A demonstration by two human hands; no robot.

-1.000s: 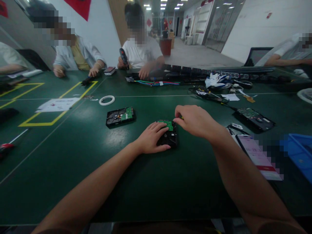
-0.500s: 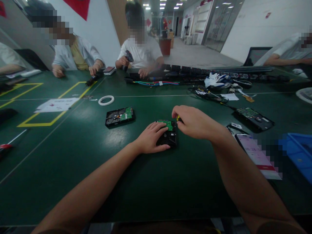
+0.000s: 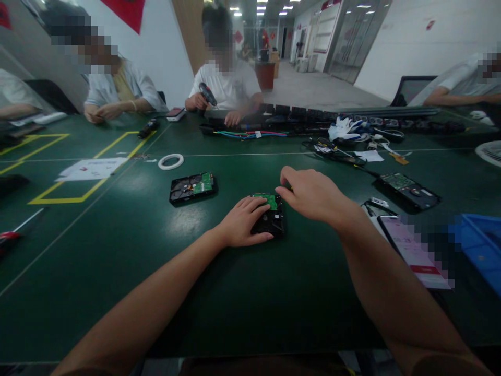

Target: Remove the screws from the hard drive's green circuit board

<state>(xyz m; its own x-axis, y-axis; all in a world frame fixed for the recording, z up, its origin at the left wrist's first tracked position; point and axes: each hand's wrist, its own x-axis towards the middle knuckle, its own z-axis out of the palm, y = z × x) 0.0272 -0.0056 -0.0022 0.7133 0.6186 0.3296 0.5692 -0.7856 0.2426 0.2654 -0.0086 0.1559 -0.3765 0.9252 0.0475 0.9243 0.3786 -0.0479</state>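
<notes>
A hard drive [image 3: 274, 222] with a green circuit board lies on the green table in front of me. My left hand [image 3: 246, 222] rests over its left side, fingers across the board and thumb along the near edge, holding it down. At the drive's far right corner, my right hand [image 3: 307, 192] is closed with thumb and forefinger together. Between them shows a bit of a yellow-and-black tool handle [image 3: 291, 188]; the rest is hidden by the fingers, so its kind cannot be made out. A second hard drive [image 3: 192, 188] lies to the left, apart from both hands.
A third hard drive [image 3: 407, 190] lies at right near a phone [image 3: 415, 245] and a blue bin [image 3: 479, 250]. A tape roll [image 3: 171, 162], a paper sheet [image 3: 92, 168] and a red-handled screwdriver [image 3: 19, 232] are leftward. Cables and white gloves [image 3: 346, 129] lie behind; co-workers sit opposite.
My right hand has turned slightly and its fingers have shifted, hiding more of the tool handle. My left hand and the drive stay still. Opposite, a co-worker has let go of a black tool.
</notes>
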